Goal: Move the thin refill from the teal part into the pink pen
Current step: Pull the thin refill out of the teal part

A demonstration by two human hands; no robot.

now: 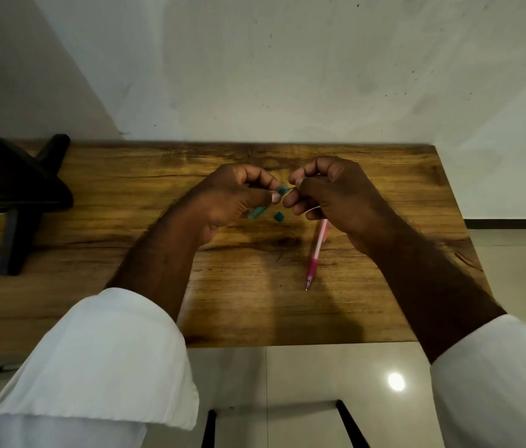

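My left hand (pixel 232 197) is closed around a translucent teal pen barrel (pixel 256 212), whose ends stick out below my palm and between my fingertips. My right hand (pixel 329 192) pinches the thin pale refill (pixel 291 189) right at the barrel's upper end; a thin pale strand also shows under that hand. The refill is mostly hidden by my fingers. A pink pen (pixel 316 252) lies on the wooden table (pixel 125 195) below my right hand, its tip pointing toward me. A small teal cap piece (pixel 278 216) rests on the table between my hands.
A dark wooden stand (pixel 19 202) occupies the table's left side. The table meets a white wall (pixel 287 76) at the back. Its right edge and near edge drop to a shiny tiled floor (pixel 287 376). A black frame (pixel 348 425) sits below the near edge.
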